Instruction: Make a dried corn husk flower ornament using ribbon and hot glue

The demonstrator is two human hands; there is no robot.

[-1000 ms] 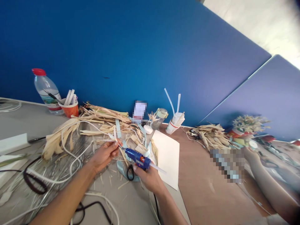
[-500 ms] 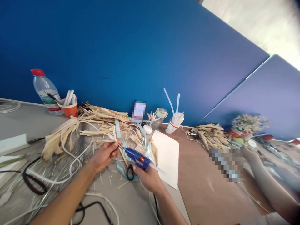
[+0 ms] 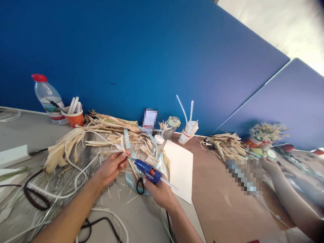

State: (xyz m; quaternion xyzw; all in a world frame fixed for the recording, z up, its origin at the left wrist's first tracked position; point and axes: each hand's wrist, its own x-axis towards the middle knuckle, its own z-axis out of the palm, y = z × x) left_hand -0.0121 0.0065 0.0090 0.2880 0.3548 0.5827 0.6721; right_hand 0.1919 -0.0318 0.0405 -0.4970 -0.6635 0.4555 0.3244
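Observation:
My right hand (image 3: 159, 194) is closed round a blue glue gun (image 3: 148, 169) with a clear glue stick poking out of its back. The gun's nozzle points left at a small pale husk piece (image 3: 120, 147) pinched in the fingers of my left hand (image 3: 112, 166). Both hands hover over the grey table, just in front of a heap of dried corn husks (image 3: 101, 131). A light blue ribbon strip (image 3: 127, 138) lies among the husks behind my left hand.
A water bottle (image 3: 47, 98) and an orange cup (image 3: 74, 117) stand at the back left. White and black cables (image 3: 37, 199) sprawl at the left. A white sheet (image 3: 180, 168), a paper cup of glue sticks (image 3: 186, 132) and another person's arm (image 3: 286, 195) are to the right.
Nothing has moved apart from a slight shift of the camera; both hands keep the same hold.

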